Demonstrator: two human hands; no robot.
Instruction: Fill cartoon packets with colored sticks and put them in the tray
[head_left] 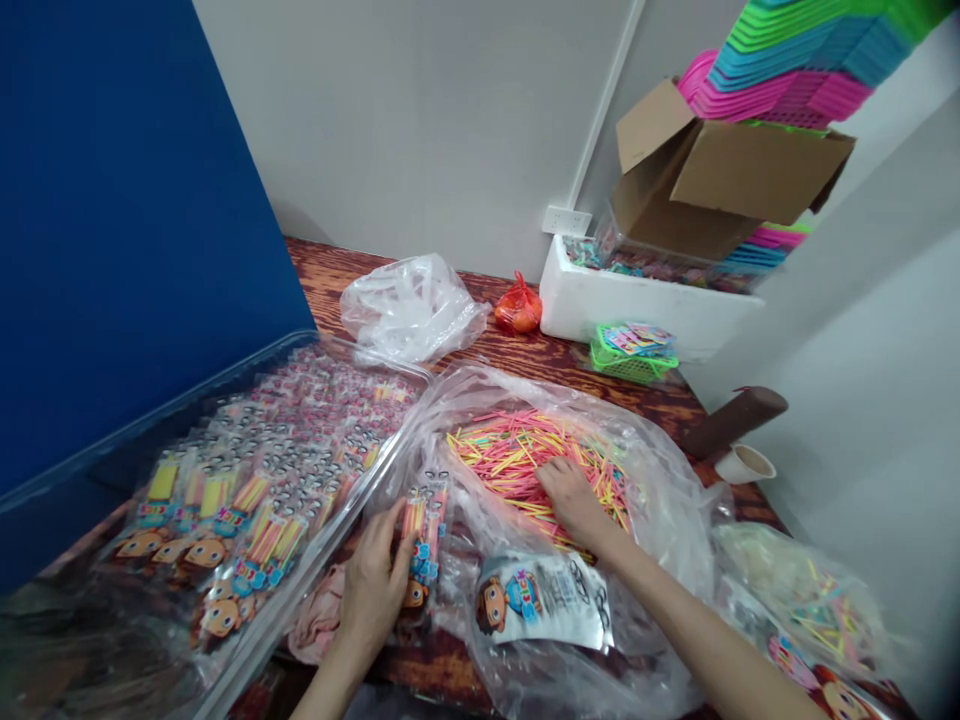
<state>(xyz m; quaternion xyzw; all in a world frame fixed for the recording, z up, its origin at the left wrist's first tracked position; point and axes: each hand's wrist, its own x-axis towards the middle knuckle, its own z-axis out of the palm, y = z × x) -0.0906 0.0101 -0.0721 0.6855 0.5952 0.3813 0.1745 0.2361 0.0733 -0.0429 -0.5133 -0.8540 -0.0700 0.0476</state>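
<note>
My left hand (375,580) is closed around the edge of a small clear packet (424,540) with coloured sticks and a cartoon figure on it. My right hand (574,500) is in a pile of thin pink and yellow sticks (510,455), its fingers curled together among them and the fingertips partly hidden. The pile lies in a large, wide-mouthed clear plastic bag (660,480). In front of the pile, on the bag, rests a silvery printed packet (547,600). Left of my left hand is a clear plastic bin (345,515) holding many filled packets (262,540).
Behind are a crumpled plastic bag (416,305), a red bag of round fruit (517,305), a green basket (630,365) and a white foam box (645,315) under a carton (757,170). To the right stand a paper cup (745,465) and another stick bag (817,600).
</note>
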